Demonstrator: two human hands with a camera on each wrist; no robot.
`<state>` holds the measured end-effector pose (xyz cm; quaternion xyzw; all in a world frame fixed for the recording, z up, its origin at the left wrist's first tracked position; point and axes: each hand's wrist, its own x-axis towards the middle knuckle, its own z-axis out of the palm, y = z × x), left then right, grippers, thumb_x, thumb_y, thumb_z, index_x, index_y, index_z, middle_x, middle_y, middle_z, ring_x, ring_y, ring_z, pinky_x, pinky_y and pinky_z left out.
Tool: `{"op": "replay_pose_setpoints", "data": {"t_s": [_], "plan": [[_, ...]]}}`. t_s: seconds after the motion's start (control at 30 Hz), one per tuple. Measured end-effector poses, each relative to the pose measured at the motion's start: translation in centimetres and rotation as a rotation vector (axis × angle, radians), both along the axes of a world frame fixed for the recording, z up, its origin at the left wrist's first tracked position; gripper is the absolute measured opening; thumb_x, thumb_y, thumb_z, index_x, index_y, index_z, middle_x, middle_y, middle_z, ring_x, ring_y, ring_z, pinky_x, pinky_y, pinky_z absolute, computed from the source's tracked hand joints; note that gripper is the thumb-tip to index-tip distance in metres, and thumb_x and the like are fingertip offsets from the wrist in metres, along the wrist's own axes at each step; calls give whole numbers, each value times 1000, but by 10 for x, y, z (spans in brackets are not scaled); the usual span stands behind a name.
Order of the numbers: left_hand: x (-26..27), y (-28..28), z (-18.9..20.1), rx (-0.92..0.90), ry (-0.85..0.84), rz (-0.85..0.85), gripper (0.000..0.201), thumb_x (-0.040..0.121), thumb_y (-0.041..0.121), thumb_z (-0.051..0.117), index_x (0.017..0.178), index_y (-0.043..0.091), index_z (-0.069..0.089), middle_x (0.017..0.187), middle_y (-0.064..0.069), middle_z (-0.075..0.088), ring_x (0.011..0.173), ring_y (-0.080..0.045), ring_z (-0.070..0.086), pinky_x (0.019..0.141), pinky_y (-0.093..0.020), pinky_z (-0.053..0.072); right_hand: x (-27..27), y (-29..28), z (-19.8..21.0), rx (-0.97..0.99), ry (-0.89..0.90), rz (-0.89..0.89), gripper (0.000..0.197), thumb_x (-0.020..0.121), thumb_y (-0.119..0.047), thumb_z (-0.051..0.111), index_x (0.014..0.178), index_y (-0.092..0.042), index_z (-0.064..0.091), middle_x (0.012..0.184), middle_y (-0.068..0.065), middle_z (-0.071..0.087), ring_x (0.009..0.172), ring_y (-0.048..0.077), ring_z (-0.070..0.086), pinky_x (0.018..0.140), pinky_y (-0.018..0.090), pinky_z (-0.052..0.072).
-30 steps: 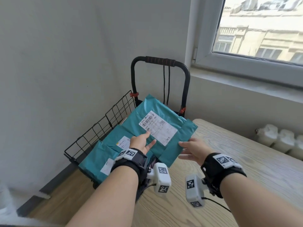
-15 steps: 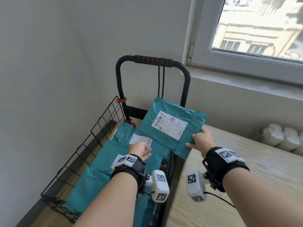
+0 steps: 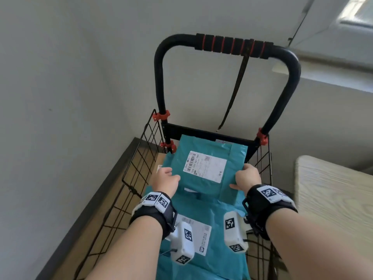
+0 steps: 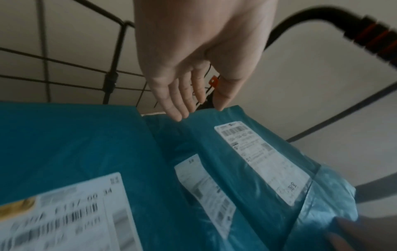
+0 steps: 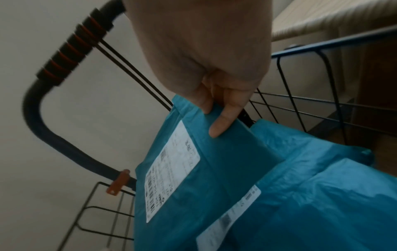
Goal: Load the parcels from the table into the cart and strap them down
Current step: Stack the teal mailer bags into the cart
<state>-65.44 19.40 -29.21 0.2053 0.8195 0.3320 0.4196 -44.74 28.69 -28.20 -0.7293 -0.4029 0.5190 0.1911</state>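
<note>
1. We see the top parcel [image 3: 205,168] lying on other parcels [image 3: 203,237] inside the cart [image 3: 137,172].
2. Our right hand [image 3: 247,176] pinches its edge.
3. Our left hand [image 3: 165,179], fingers straight, seemingly just touches it.

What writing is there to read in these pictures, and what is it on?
"104-104-H21-080": sideways by the barcode on the white label of the top parcel.
"00 34": on the label of the near parcel; the digits before it are blurred.
Remaining label print: too small or blurred to read.
On the wrist bands: square code patterns only, no words.
</note>
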Motion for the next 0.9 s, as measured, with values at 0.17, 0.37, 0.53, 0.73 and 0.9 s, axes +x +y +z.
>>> {"op": "replay_pose_setpoints", "data": {"t_s": [0.17,0.37,0.53,0.73,0.9], "plan": [[1,21,-32,13,22,-229,42,91,12,59,133,18,54,138,2,53,117,-15,53,95,-25,40,-1,12,-41,-77,-108,12,28,88,8,48,96,-17,57,106,11,62,106,41,60,86,47,55],[6,32,-57,-41,127,-379,35,90,15,58,122,27,61,128,1,55,93,-12,59,80,-25,49,5,24,-69,-99,-341,145,33,89,5,46,106,-16,65,113,12,66,94,31,58,83,33,50],[3,37,-65,19,190,-301,24,86,9,59,101,26,66,109,4,65,97,-14,61,87,-29,49,12,30,-76,-115,-418,163,35,89,1,43,108,-15,68,100,11,64,88,32,57,86,36,52],[14,37,-68,-60,123,-377,24,88,6,58,105,20,66,103,3,63,95,-15,60,83,-25,48,18,15,-79,-142,-548,292,23,90,-6,51,107,-11,65,110,12,66,91,29,58,75,28,45],[23,35,-66,-68,135,-396,24,87,5,56,103,20,66,109,2,65,96,-14,60,83,-24,47,12,9,-72,-79,-589,308,40,90,-19,59,128,-10,51,130,15,53,113,32,55,88,34,45]]}}
